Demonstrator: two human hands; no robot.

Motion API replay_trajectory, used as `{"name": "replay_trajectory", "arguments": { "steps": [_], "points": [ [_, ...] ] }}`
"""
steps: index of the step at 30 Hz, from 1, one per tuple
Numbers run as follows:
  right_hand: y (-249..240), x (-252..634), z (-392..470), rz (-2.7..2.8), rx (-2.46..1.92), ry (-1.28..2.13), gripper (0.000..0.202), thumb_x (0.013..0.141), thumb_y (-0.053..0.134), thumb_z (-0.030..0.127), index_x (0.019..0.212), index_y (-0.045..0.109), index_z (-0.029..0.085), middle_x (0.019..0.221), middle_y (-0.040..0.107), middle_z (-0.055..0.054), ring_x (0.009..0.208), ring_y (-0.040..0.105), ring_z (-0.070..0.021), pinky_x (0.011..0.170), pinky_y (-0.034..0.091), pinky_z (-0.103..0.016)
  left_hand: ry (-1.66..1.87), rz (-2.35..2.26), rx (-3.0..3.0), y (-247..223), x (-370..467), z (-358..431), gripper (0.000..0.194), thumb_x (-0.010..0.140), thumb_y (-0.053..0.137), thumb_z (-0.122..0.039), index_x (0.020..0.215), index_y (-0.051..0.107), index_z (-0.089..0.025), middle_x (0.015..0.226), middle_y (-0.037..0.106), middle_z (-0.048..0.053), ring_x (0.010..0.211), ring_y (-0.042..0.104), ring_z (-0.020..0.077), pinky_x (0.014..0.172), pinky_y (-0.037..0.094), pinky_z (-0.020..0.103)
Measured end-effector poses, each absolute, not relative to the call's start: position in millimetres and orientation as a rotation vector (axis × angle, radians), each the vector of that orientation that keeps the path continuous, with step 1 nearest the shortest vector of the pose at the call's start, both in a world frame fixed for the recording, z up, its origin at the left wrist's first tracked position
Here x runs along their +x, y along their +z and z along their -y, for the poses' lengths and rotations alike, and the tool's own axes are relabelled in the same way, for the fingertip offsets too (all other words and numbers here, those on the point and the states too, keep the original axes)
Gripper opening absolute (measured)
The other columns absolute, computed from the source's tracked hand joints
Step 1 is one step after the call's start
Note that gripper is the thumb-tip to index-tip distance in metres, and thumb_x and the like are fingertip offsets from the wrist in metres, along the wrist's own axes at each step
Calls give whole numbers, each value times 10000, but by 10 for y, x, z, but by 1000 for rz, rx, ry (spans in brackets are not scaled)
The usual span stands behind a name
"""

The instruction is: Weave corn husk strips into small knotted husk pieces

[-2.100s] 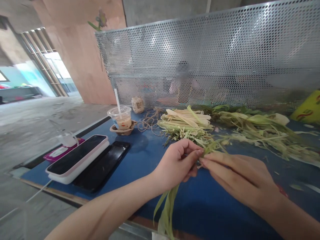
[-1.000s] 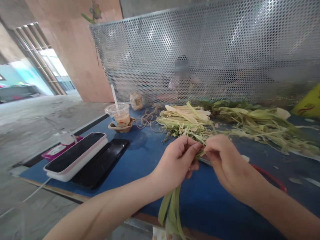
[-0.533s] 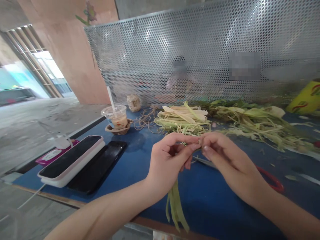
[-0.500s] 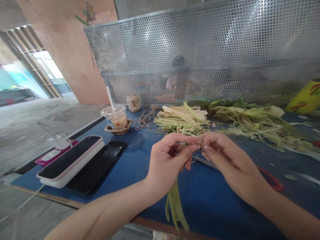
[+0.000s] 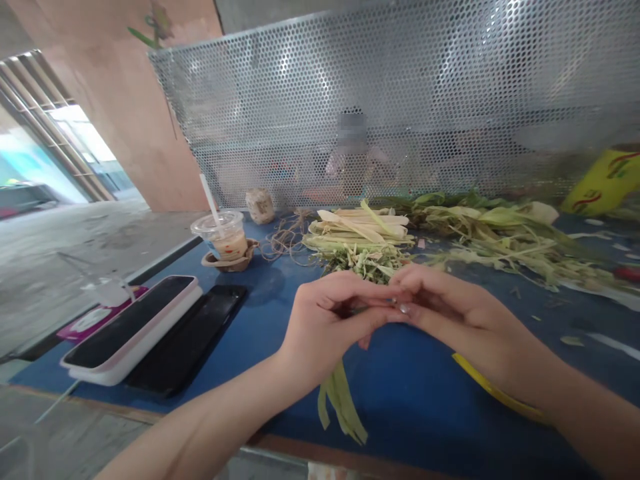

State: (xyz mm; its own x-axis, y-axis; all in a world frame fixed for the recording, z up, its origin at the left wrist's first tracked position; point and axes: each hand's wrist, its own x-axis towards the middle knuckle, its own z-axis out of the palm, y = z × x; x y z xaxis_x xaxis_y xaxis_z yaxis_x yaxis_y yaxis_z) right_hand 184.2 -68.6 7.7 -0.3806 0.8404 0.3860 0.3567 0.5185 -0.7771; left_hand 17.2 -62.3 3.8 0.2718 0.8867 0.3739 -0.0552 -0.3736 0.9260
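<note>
My left hand (image 5: 325, 330) is closed above the table, thumb and forefinger pinched together. Strips of green corn husk (image 5: 343, 403) hang down below it from its grasp. My right hand (image 5: 457, 313) meets it fingertip to fingertip, thumb and forefinger also pressed together. What lies between the right fingertips is too small and covered to make out. Under the right wrist a curved yellow piece (image 5: 493, 390), like a tool handle, shows in part. Just beyond both hands lie a stack of pale husks (image 5: 360, 230) and a heap of shredded husk (image 5: 370, 260).
Loose husks (image 5: 490, 227) spread at the back right, by a yellow roll (image 5: 605, 180). Twine (image 5: 287, 240) lies near a lidded drink cup (image 5: 223, 240). Two phones (image 5: 133, 327) (image 5: 193, 340) rest at left. A perforated metal panel (image 5: 300, 113) stands behind, a person beyond it.
My hands have drawn closer, their fingertips now overlapping more. The scissors with a red handle no longer show; a yellow curved piece shows under my right wrist. The view has shifted slightly.
</note>
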Motion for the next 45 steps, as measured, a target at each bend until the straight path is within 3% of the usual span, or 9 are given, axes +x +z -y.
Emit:
{"name": "replay_trajectory", "arguments": {
  "steps": [6, 15, 18, 22, 29, 37, 40, 43, 45],
  "points": [
    [125, 1883, 675, 1967, -1033, 853, 129, 816, 494, 275, 714, 524, 202, 703, 557, -2, 634, 541, -124, 548, 466, -223, 1297, -838, 1719, 36, 170, 629, 37, 642, 698, -190, 644, 674, -162, 572, 580, -15, 395, 519, 55, 420, 447, 181],
    [95, 1831, 687, 2010, -1037, 581, 100, 786, 538, 275, 724, 559, 199, 745, 601, -15, 646, 554, -123, 555, 467, -223, 1411, -926, 2221, 11, 165, 619, 155, 725, 615, -171, 571, 620, -173, 675, 630, 4, 544, 565, 69, 518, 466, 161],
    [108, 1835, 691, 1984, -1070, 659, 130, 808, 505, 286, 733, 573, 204, 720, 600, -7, 654, 558, -123, 547, 465, -215, 1454, -941, 2345, 2, 175, 619, 181, 720, 620, -148, 542, 598, -172, 653, 626, 2, 625, 584, 83, 593, 472, 162],
    [126, 1879, 671, 1949, -1060, 808, 136, 797, 517, 283, 726, 606, 209, 674, 596, 7, 586, 538, -104, 515, 451, -203, 1440, -932, 2363, -23, 180, 627, 165, 736, 604, -147, 573, 595, -169, 661, 611, -1, 597, 574, 70, 566, 467, 154],
    [99, 1923, 586, 1782, -1023, 1188, 150, 752, 573, 302, 675, 619, 182, 726, 619, -24, 500, 470, -81, 477, 420, -221, 1506, -903, 2299, -40, 165, 599, 111, 720, 630, -183, 615, 614, -149, 1015, 559, 64, 569, 551, 47, 561, 491, 203],
    [146, 1901, 589, 1639, -1107, 1300, 192, 660, 672, 295, 523, 596, 182, 715, 600, -15, 583, 477, -98, 506, 373, -220, 1409, -920, 2150, 6, 170, 602, 134, 751, 595, -197, 628, 586, -144, 959, 574, 43, 516, 515, 31, 481, 461, 176],
    [100, 1913, 576, 1591, -1135, 1308, 139, 685, 641, 310, 621, 641, 187, 669, 588, -11, 516, 428, -84, 483, 351, -234, 1366, -890, 1969, 27, 171, 627, 115, 815, 507, -232, 889, 587, -196, 1065, 563, 48, 508, 515, 31, 459, 452, 176],
    [58, 1921, 554, 1535, -1149, 1299, 153, 685, 633, 328, 672, 646, 176, 605, 548, 4, 487, 412, -74, 470, 339, -231, 1271, -894, 1774, 50, 179, 635, 377, 852, 441, -270, 1224, 382, -284, 1072, 572, 46, 549, 512, 56, 459, 445, 182],
    [48, 1921, 540, 1529, -1143, 1286, 161, 687, 628, 331, 673, 637, 170, 565, 510, 17, 487, 412, -71, 460, 328, -221, 1147, -918, 1703, 62, 181, 626, 477, 837, 469, -258, 1285, 305, -286, 1059, 574, 47, 580, 500, 63, 475, 444, 182]
  ]
}}
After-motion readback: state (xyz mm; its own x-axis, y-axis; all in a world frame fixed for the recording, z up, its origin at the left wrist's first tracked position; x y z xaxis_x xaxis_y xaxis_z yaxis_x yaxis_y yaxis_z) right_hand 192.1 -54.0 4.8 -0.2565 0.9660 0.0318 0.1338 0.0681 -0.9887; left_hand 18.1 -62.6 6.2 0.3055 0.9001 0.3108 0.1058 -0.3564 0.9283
